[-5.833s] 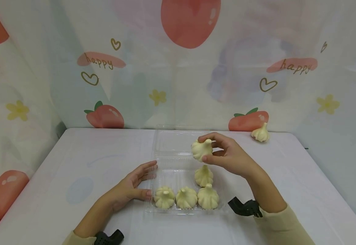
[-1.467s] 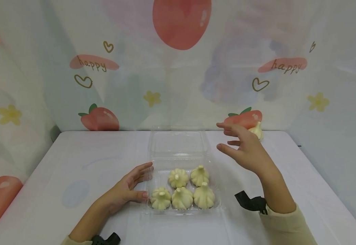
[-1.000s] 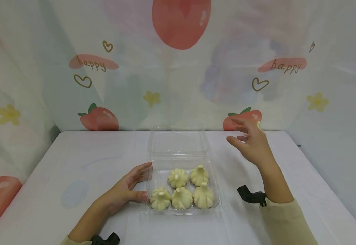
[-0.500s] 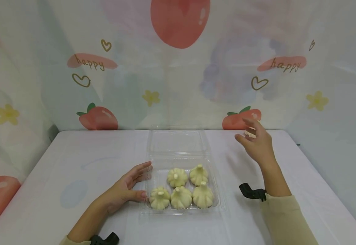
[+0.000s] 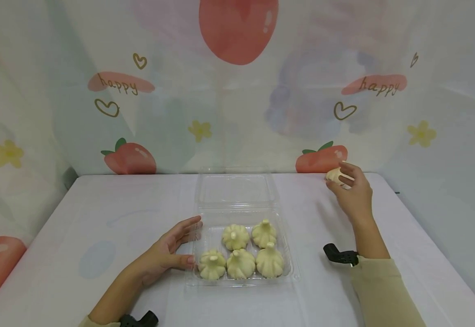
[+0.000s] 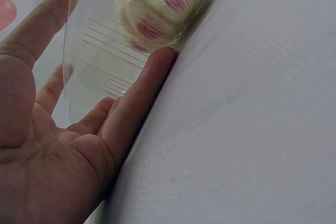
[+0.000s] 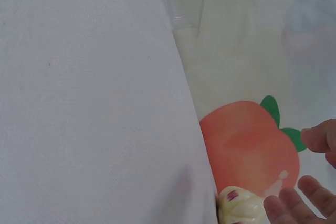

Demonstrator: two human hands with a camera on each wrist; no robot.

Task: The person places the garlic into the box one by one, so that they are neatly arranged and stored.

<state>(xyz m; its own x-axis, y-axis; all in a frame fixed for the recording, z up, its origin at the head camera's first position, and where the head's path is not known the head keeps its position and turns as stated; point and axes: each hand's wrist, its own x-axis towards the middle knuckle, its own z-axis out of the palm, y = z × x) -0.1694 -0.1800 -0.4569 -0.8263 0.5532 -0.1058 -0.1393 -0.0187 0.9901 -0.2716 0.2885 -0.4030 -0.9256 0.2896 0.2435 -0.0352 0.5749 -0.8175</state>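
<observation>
A clear plastic clamshell box (image 5: 209,236) stands on the table with its lid (image 5: 237,188) folded back. Inside are garlic bulbs: three in the front row and two behind, at the middle and right. My left hand (image 5: 161,256) rests along the box's left side, fingers extended; in the left wrist view the fingers (image 6: 139,98) lie against the clear wall, beside a purple-streaked bulb (image 6: 157,9). At the table's back right, my right hand (image 5: 356,195) reaches to a single garlic bulb (image 5: 333,175), partly hidden by the fingers. In the right wrist view, the fingertips (image 7: 275,208) are spread near that bulb.
White cloth covers the table (image 5: 139,195). A printed curtain (image 5: 237,113) hangs directly behind its back edge, close to the lone bulb. Each wrist bears a black camera mount, such as the right one (image 5: 339,254).
The right hand let go of a bulb, now in the box's back row, then moved right and back to the lone bulb. The left hand stays at the box. The head view shifted slightly.
</observation>
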